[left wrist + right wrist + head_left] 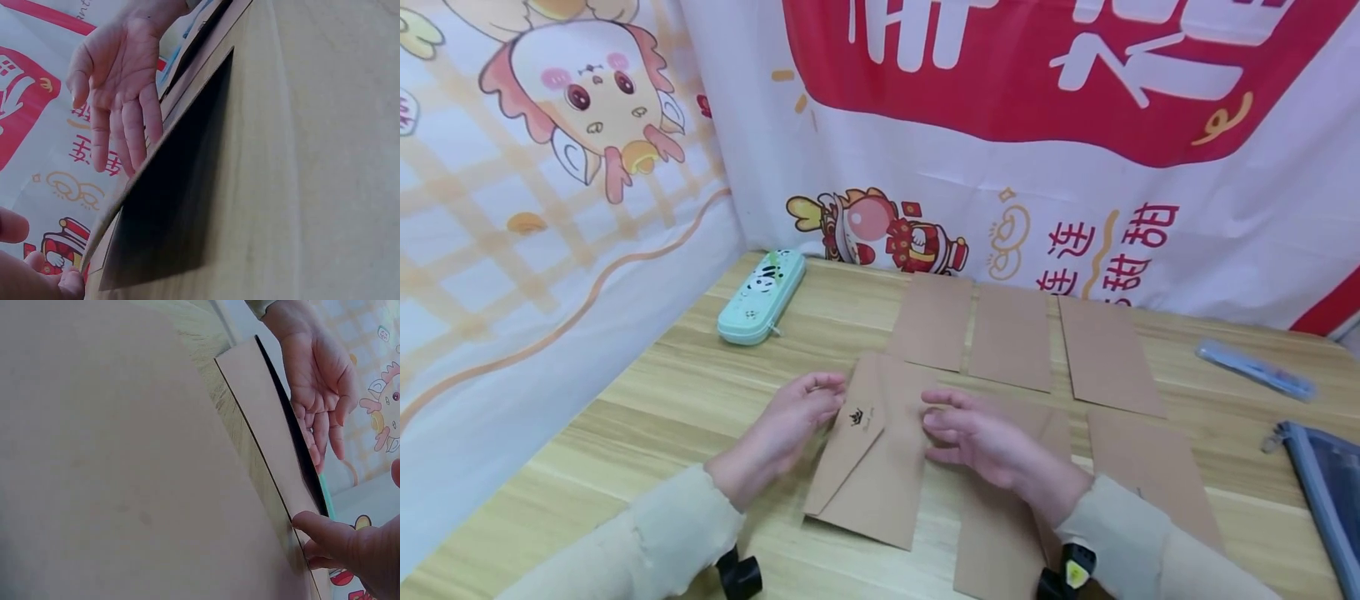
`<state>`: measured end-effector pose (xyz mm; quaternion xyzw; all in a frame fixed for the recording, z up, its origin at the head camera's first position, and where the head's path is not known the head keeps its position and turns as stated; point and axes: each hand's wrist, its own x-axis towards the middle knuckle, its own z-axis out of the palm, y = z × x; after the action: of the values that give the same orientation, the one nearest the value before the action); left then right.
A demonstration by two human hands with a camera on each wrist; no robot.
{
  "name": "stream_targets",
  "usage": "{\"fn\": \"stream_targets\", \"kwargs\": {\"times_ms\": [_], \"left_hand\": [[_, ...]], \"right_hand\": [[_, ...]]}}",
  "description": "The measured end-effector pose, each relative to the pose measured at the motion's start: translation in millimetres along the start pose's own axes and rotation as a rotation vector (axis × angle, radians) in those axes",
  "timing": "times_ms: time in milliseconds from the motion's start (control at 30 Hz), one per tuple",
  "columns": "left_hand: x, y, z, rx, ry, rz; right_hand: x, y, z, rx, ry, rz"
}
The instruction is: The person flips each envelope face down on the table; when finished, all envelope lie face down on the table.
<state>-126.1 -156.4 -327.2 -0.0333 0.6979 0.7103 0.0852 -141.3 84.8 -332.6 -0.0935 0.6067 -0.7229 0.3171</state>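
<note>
A brown kraft envelope (887, 467) lies in the middle of the table, its pointed flap on the left side with a small black crown print. Beside its left edge is my left hand (793, 421), fingers loosely bent and fingertips at the edge. That edge stands raised over a dark shadow in the left wrist view, where fingertips of my left hand (47, 275) meet it and the thumb stays apart. My right hand (977, 437) is at the envelope's right edge with its fingers spread. In the right wrist view, fingertips of my right hand (350, 550) touch that edge.
Several more brown envelopes lie behind and to the right, including one (1000, 533) under my right forearm. A mint pencil case (762, 298) stands at the back left. Far right are a blue pen-like item (1255, 368) and a dark blue zip pouch (1311, 483). Printed cloth (880, 150) hangs behind.
</note>
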Motion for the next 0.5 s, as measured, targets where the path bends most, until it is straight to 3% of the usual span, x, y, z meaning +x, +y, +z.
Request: {"fn": "stream_targets", "kwargs": {"times_ms": [267, 500], "left_hand": [[1.3, 8.7, -2.9, -0.031, -0.012, 0.049], [7.2, 12.0, 6.6, -0.006, -0.035, 0.149]], "right_hand": [[6.7, 2.6, 9.2, 0.0, 0.031, -0.008], [13.3, 5.9, 21.6, -0.013, 0.04, -0.024]]}}
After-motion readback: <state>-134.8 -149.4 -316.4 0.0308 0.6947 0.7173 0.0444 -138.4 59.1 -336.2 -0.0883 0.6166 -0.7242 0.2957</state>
